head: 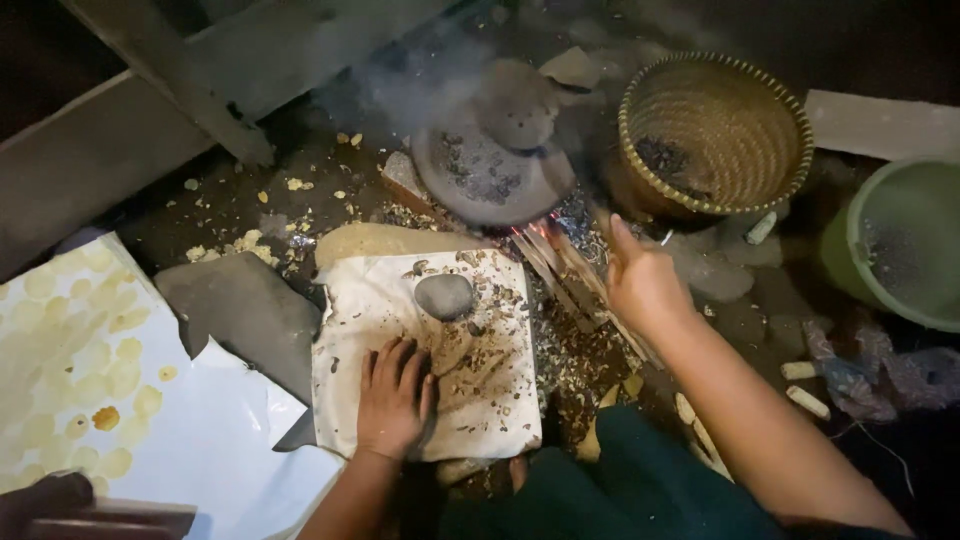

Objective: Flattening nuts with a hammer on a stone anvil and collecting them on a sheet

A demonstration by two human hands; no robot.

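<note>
Far right there's a round woven straw basket (715, 135) with just a small dark heap of charred bits at the bottom. Right of it, a pale green plastic bucket (895, 240) holding some dark specks too. Between them and the smoke sits a shallow blackened clay pan (490, 175) with ashy crumbs in it.

The right hand (645, 285) is curled around a bundle of thin wooden sticks (570, 280), forefinger stuck out. The bundle's long axis runs diagonally, far end pointing up-left into the glowing embers under the pan, near end toward the right.

The left hand (392, 400) lies flat, fingers spread, gripping nothing, on a stained white cloth (480, 390). A smooth grey oval stone (444, 296) rests on the cloth just beyond it.
</note>
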